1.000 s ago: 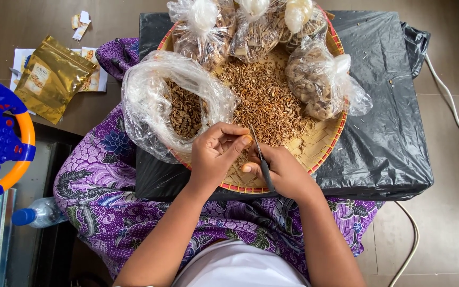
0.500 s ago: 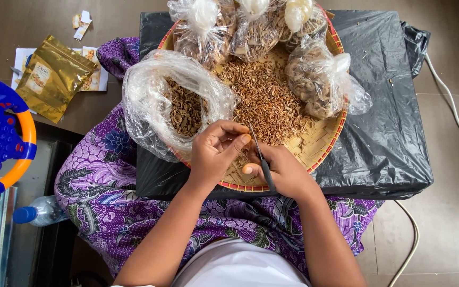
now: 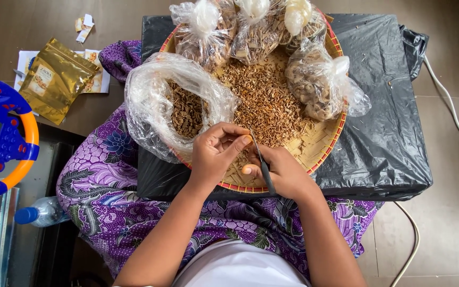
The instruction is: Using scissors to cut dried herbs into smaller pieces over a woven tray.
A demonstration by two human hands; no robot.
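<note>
Left hand (image 3: 216,154) unmoved since a second earlier, fingers pinched on small brown dried piece over round woven bamboo tray (image 3: 322,146); right hand (image 3: 282,172) gripped thin dark blade (image 3: 261,165); trimming continued.

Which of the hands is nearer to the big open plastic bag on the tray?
Left. The left hand sits right beside the open plastic bag, nearly touching it. The right hand, holding a thin dark tool, is farther away.

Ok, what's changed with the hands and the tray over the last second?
Almost nothing. The left hand still pinches something small at its fingertips, and the right hand still holds the thin dark tool, both over the near rim of the woven tray. The open plastic bag and the tied bags stayed put.
</note>
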